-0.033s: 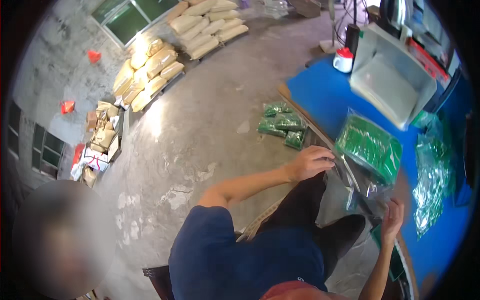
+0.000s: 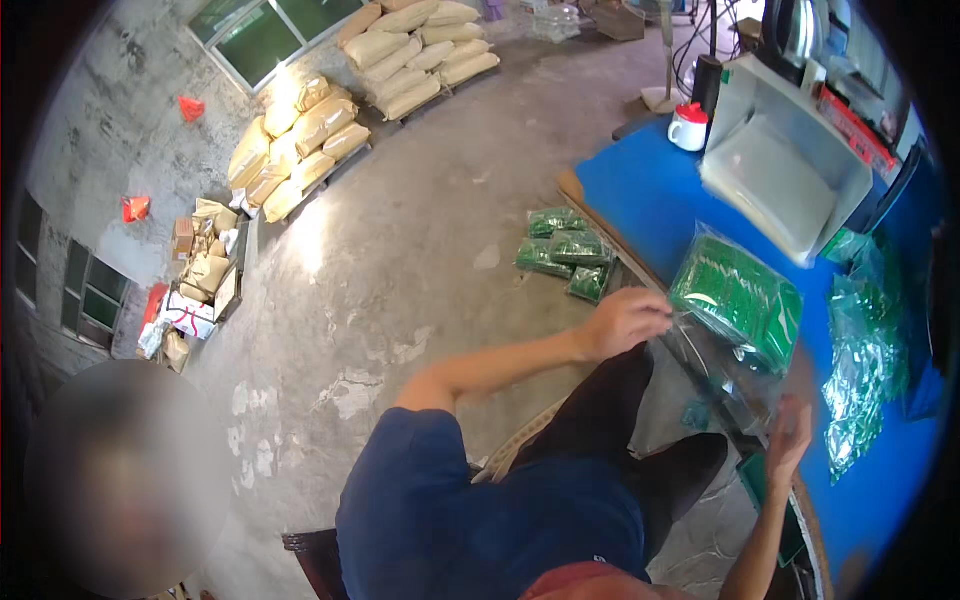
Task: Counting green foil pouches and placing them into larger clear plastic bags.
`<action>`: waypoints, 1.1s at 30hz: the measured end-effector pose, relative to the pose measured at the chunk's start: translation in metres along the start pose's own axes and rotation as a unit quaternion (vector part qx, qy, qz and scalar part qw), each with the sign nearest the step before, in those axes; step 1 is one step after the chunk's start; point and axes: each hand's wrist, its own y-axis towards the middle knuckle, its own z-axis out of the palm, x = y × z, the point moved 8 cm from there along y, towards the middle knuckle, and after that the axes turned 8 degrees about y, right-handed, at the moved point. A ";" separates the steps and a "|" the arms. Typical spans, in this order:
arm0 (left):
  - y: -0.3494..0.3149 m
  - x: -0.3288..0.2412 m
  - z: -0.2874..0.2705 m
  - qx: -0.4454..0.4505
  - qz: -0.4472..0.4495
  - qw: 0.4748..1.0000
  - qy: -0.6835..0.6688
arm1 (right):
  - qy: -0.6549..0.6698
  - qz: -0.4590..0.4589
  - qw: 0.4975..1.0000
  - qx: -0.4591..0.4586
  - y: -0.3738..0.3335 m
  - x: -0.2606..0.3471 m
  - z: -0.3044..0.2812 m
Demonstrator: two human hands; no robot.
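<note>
A clear plastic bag full of green packets (image 2: 740, 295) lies on the blue tabletop (image 2: 640, 190), its loose clear end toward me at the table's edge. My left hand (image 2: 632, 325) pinches that end at its left corner, fingers closed. At the other corner, my right hand (image 2: 790, 435) is closed on the same clear film. Between both hands the film is stretched along the edge, above my dark-trousered legs.
Several filled green bags (image 2: 568, 248) lie on the floor left of the table. Shiny green-tinted plastic bags (image 2: 862, 370) are heaped at the right. Behind stand a grey-white tray (image 2: 775, 185) and a white mug with a red lid (image 2: 688, 128). Stacked sacks (image 2: 295, 135) stand by the wall.
The clear film between my hands is drawn up and lies smoother, with less of it hanging below the table's edge. Both hands have shifted only slightly.
</note>
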 end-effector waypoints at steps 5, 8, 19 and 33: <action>0.126 0.049 -0.020 -0.012 -0.167 0.979 -0.119 | 0.271 0.094 0.953 -0.093 0.127 -0.064 -0.062; 0.194 0.065 -0.031 -0.049 -0.147 0.981 -0.116 | 0.271 0.015 0.956 -0.113 0.188 -0.022 -0.108; 0.174 0.065 0.015 0.025 -0.193 0.975 -0.107 | 0.156 0.100 0.972 -0.142 0.113 -0.040 -0.103; 0.160 0.071 0.030 0.003 -0.208 0.939 -0.275 | 0.253 0.115 0.943 -0.183 0.105 -0.015 -0.113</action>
